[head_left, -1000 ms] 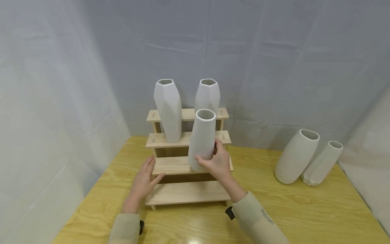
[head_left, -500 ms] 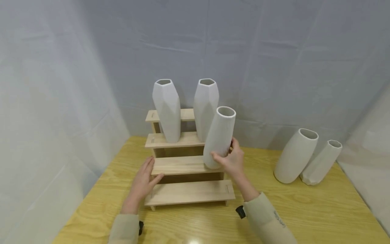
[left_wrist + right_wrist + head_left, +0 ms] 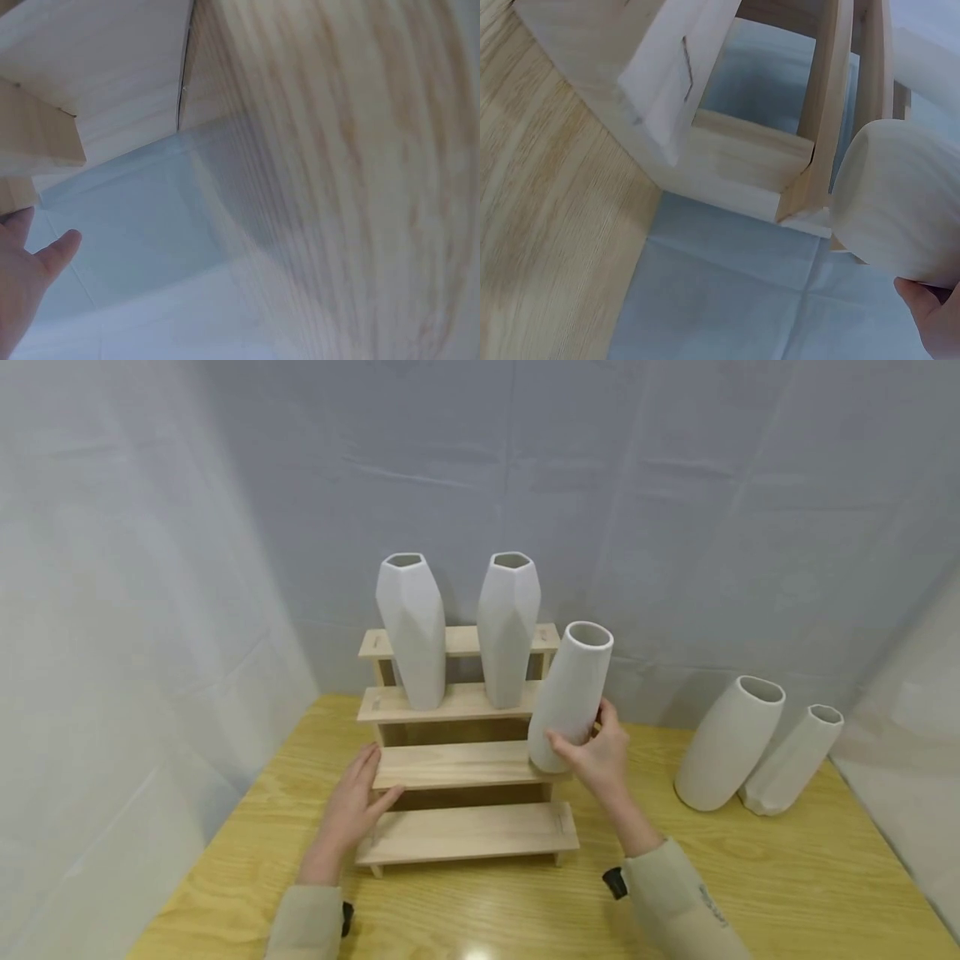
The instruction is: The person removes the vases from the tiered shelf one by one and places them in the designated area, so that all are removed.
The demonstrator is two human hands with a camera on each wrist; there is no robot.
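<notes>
In the head view my right hand (image 3: 602,758) grips the lower part of a smooth white vase (image 3: 572,697), thumb in front and fingers round its right side. The vase leans to the right over the right end of the second-lowest step of a wooden stepped shelf (image 3: 450,766). Part of its underside (image 3: 849,174) shows in the right wrist view, so its base is not flat on the step. At the left end of that same step my left hand (image 3: 351,806) rests with fingers extended along the side, thumb near the front edge.
Two faceted white vases, a left one (image 3: 412,635) and a right one (image 3: 510,631), stand on the upper part of the shelf. On the wooden table (image 3: 750,893) at the right, a rounded vase (image 3: 729,747) and a slimmer vase (image 3: 791,764) lean. Grey cloth (image 3: 675,527) hangs behind.
My right hand has carried the smooth vase rightwards along the second-lowest step, and the vase tilts more to the right. The faceted vase behind it is uncovered. My left hand has stayed in place.
</notes>
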